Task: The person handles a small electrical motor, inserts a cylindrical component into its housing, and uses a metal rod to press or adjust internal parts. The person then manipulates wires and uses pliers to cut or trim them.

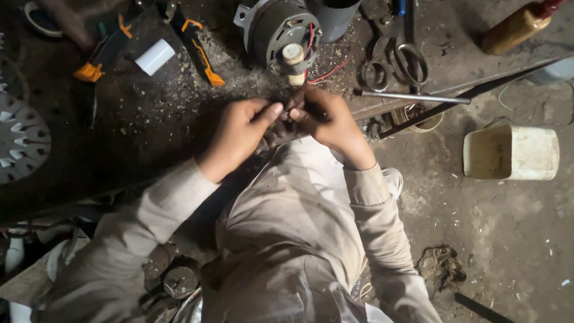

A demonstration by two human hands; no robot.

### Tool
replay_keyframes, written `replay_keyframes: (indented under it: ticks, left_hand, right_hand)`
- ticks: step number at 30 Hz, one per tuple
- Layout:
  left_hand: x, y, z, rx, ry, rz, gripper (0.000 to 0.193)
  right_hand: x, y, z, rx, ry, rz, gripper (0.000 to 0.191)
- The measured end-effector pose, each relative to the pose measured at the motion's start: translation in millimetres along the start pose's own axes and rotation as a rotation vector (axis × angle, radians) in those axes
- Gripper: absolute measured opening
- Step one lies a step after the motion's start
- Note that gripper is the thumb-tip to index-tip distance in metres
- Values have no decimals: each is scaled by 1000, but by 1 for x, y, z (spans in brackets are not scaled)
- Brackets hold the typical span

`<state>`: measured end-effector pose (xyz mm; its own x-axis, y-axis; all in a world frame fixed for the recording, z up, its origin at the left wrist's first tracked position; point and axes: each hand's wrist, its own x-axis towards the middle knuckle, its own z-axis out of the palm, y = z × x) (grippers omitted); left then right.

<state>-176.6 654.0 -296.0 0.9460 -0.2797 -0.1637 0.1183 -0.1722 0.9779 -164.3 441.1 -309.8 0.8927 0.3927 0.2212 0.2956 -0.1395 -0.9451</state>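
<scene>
My left hand (pixel 239 133) and my right hand (pixel 326 119) meet just in front of a grey electric motor (pixel 278 31) lying on a dark workbench (pixel 149 125). Both pinch something small and dark between the fingertips; I cannot make out what it is. Red wires (pixel 311 45) run from the motor's face, beside its pale shaft end (pixel 293 57), down toward my fingers. My beige sleeves and lap fill the lower middle of the view.
Orange-handled pliers (pixel 200 45) and another orange-handled tool (pixel 101 57) lie at the back left beside a white cylinder (pixel 154 57). Scissors (pixel 397 60) and a metal rod (pixel 412 97) lie right of the motor. A cream plastic box (pixel 511 152) and a brown bottle (pixel 517 27) are at right. A white fan part (pixel 21 137) sits at left.
</scene>
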Motion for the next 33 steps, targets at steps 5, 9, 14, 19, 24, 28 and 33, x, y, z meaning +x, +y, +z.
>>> replay_keyframes:
  ticks: [5,9,14,19,24,28,33]
  left_hand:
    - [-16,11,-18,812,173,988,28]
    - [-7,6,-19,892,76,1028,23]
    - [-3,-15,2,639,232,711,11]
    - [3,-25,11,-79,54,23,16]
    - [-11,-12,-8,381,174,533,22]
    - [-11,2,-30,1096,192,1075,30]
    - [2,-1,-34,1045,34,1136,28]
  right_hand:
    - [2,-4,-7,227,-68,160,16]
    - [3,-3,-6,215,-82,158,16]
    - [3,3,-3,97,-38,74,16]
    - [1,5,-1,-85,2,-18,14]
    - [2,2,-3,89,-52,72,14]
    - [2,-2,-3,184,-60,148,13]
    - [2,-3,-3,194,-56,150,11]
